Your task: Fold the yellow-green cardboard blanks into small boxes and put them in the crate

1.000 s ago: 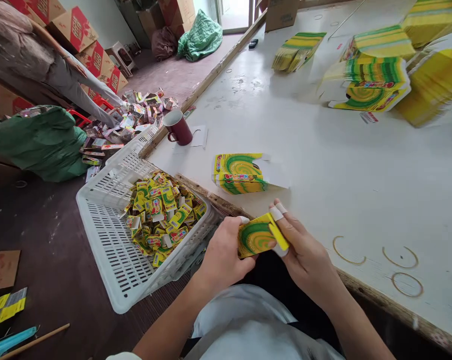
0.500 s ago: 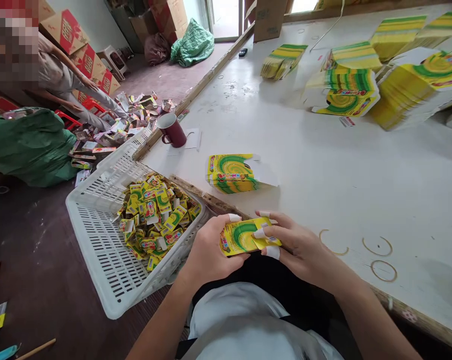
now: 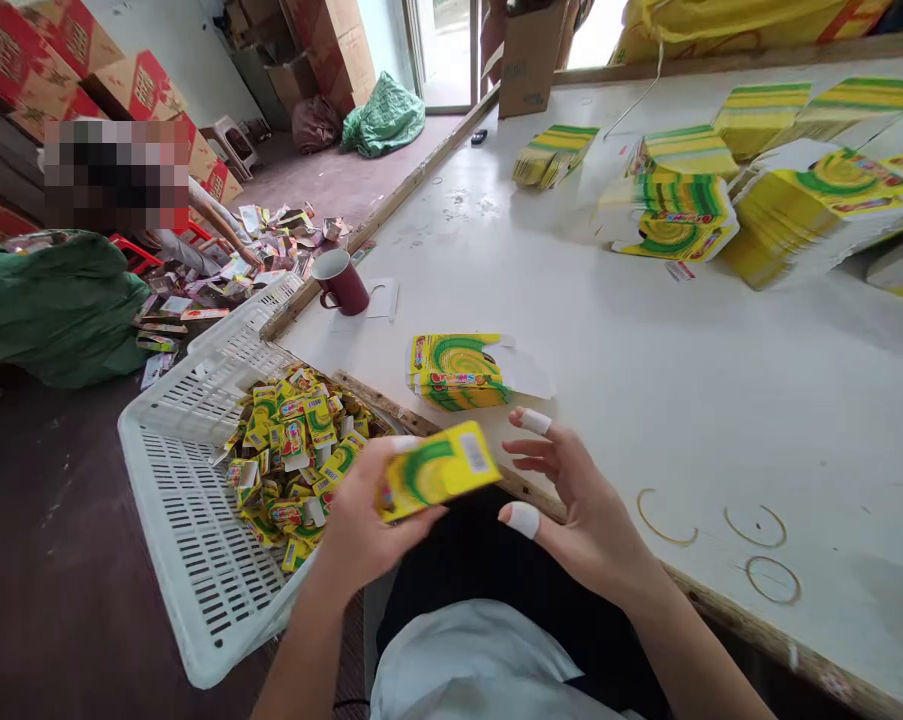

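Observation:
My left hand (image 3: pixel 368 525) grips a small yellow and green carton (image 3: pixel 440 470), its barcode end pointing right. It is over the table's wooden edge, beside the basket. Apart from the carton, my right hand (image 3: pixel 567 500) is open, with white tape round the thumb and a finger. Just beyond my hands a stack of flat carton blanks (image 3: pixel 458 372) lies on the white table (image 3: pixel 646 400). At my left stands a white plastic basket (image 3: pixel 173 500) holding many folded cartons (image 3: pixel 293 440) of the same print.
A maroon mug (image 3: pixel 342 283) stands near the table's left edge. More stacks of blanks (image 3: pixel 788 210) lie at the far right. Several rubber bands (image 3: pixel 773 580) lie at the near right. Beyond the basket, a person (image 3: pixel 218 220) bends over a pile of boxes (image 3: pixel 293 235).
My right hand has let go of the carton and opened. My left hand has carried the carton left toward the basket. The person behind has bent lower.

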`<state>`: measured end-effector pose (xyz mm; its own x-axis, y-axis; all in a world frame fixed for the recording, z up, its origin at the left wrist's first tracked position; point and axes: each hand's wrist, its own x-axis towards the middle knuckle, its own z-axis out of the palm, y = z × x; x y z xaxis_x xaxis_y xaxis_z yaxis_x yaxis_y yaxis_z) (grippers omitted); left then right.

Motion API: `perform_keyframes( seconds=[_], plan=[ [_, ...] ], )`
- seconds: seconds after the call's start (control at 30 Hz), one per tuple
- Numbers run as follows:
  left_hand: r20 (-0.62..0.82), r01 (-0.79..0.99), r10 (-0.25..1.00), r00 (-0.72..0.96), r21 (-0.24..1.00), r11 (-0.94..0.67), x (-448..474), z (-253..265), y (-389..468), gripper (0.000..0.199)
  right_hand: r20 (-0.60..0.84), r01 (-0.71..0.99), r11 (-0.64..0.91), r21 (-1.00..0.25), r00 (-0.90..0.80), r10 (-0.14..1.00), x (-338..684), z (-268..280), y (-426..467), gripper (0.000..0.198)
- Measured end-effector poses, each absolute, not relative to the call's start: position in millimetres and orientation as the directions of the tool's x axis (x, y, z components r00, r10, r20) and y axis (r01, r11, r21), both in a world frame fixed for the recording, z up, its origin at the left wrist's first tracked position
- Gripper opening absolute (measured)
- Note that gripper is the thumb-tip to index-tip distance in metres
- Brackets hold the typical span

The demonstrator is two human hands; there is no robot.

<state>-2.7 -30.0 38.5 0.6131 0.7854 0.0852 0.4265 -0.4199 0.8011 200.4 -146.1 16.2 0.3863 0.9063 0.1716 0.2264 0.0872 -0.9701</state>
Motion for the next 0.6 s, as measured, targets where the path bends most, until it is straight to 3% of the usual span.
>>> perform_keyframes(
  seconds=[0.1, 0.2, 0.4, 0.5, 0.6],
  plan=[
    [0.295, 0.564, 0.931, 0.215, 0.741, -0.365, -34.5, 43.5, -2.3, 0.078, 0.321, 0.426, 0.087, -0.901, 0.517, 0.794, 216.6, 27.5, -122.3, 0.044],
    [0.399, 0.623, 0.916, -0.036, 0.726, -0.291, -53.2, 42.5, 11.5, 0.087, 0.458, 0.617, 0.058, -0.785, 0.514, 0.725, 228.4, 32.6, -91.0, 0.04],
    [0.189, 0.489, 0.975, 0.12, 0.843, -0.223, -36.3, 23.2, -13.6, 0.054, 0.422, 0.805, -0.077, -0.589, 0.387, 0.82, 225.9, 15.9, -54.2, 0.041],
    [0.085, 0.396, 0.972, 0.218, 0.903, -0.168, -19.7, 16.0, -27.2, 0.046, 0.422, 0.794, -0.084, -0.602, 0.405, 0.811, 226.3, 13.0, -53.5, 0.042],
    [-0.011, 0.284, 0.953, 0.304, 0.955, -0.08, -4.4, 12.5, -35.3, 0.045, 0.407, 0.711, -0.053, -0.701, 0.46, 0.789, 226.2, 23.3, -60.1, 0.041]
  ],
)
